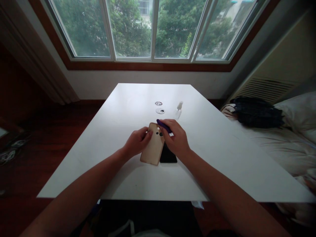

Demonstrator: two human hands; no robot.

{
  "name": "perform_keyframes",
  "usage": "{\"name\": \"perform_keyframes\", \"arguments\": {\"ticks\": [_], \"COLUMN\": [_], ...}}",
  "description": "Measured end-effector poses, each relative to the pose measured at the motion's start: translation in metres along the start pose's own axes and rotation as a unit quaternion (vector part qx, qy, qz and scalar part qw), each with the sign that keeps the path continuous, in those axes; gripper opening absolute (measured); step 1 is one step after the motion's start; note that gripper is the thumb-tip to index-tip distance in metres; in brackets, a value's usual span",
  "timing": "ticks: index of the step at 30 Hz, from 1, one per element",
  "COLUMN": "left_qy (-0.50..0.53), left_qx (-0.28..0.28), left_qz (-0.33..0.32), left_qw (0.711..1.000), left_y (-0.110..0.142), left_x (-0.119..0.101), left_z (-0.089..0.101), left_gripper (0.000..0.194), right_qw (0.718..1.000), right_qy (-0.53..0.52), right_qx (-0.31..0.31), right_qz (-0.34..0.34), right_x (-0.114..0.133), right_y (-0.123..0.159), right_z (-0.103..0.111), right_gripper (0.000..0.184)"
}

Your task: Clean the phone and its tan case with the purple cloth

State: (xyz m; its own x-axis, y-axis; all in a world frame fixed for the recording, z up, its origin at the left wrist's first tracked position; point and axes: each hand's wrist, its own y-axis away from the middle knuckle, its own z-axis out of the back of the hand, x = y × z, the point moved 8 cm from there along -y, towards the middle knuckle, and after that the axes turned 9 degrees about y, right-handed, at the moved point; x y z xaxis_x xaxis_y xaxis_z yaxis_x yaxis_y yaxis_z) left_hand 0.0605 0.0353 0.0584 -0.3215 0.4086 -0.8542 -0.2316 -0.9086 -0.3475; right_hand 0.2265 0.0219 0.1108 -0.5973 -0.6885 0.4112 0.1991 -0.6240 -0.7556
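Note:
My left hand [138,140] grips the left edge of a beige phone case [151,151], thumb on its face. The case is tilted, with camera holes near its top. My right hand [178,136] is closed around a small dark purple object [164,126], held against the upper right corner of the case. Its exact kind is unclear, as fingers cover part of it. Below my right hand a black phone [168,155] lies on the white table, partly hidden by the case and the hand.
Two small flat round pieces, one farther [158,103] and one nearer [160,111], lie beyond my hands on the white table [98,131]. A clear spray bottle [178,111] stands right of them. A bed with dark clothing [258,112] is at the right, and a window is ahead.

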Motion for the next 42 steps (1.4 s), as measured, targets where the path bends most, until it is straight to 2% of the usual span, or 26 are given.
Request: {"name": "perform_keyframes", "arguments": {"ticks": [10, 13, 18, 24, 27, 30, 35, 38, 42], "left_qy": [-0.088, -0.087, -0.080, -0.112, -0.128, -0.148, -0.156, -0.159, -0.151], "left_qx": [0.000, -0.034, -0.114, -0.156, -0.134, -0.098, -0.021, -0.015, -0.008], "left_qz": [-0.037, -0.047, -0.072, -0.140, -0.168, -0.166, -0.184, -0.212, -0.245], "left_qw": [0.995, 0.995, 0.988, 0.971, 0.968, 0.970, 0.970, 0.964, 0.958], "left_y": [0.002, 0.004, 0.009, 0.014, 0.014, 0.013, 0.016, 0.018, 0.018], "left_x": [-0.012, -0.013, -0.013, -0.024, -0.027, -0.026, -0.033, -0.039, -0.044], "left_z": [0.000, 0.006, 0.020, 0.024, 0.021, 0.017, 0.002, -0.002, -0.004], "left_gripper": [0.033, 0.032, 0.029, 0.020, 0.016, 0.017, 0.045, 0.048, 0.049], "right_qw": [0.992, 0.992, 0.994, 0.994, 0.993, 0.993, 0.991, 0.990, 0.984], "right_qy": [0.094, 0.095, 0.085, 0.065, 0.062, 0.065, 0.086, 0.088, 0.075], "right_qx": [0.016, 0.014, -0.028, -0.061, -0.071, -0.070, -0.062, -0.051, -0.026], "right_qz": [0.086, 0.080, 0.064, 0.067, 0.068, 0.070, 0.082, 0.099, 0.157], "right_x": [0.013, 0.010, 0.005, 0.012, 0.016, 0.019, 0.029, 0.038, 0.053], "right_y": [0.003, 0.001, -0.003, -0.001, 0.001, 0.002, 0.006, 0.009, 0.015], "right_z": [-0.003, -0.001, 0.009, 0.018, 0.020, 0.020, 0.020, 0.019, 0.014], "right_gripper": [0.036, 0.036, 0.037, 0.045, 0.048, 0.049, 0.050, 0.053, 0.057]}}
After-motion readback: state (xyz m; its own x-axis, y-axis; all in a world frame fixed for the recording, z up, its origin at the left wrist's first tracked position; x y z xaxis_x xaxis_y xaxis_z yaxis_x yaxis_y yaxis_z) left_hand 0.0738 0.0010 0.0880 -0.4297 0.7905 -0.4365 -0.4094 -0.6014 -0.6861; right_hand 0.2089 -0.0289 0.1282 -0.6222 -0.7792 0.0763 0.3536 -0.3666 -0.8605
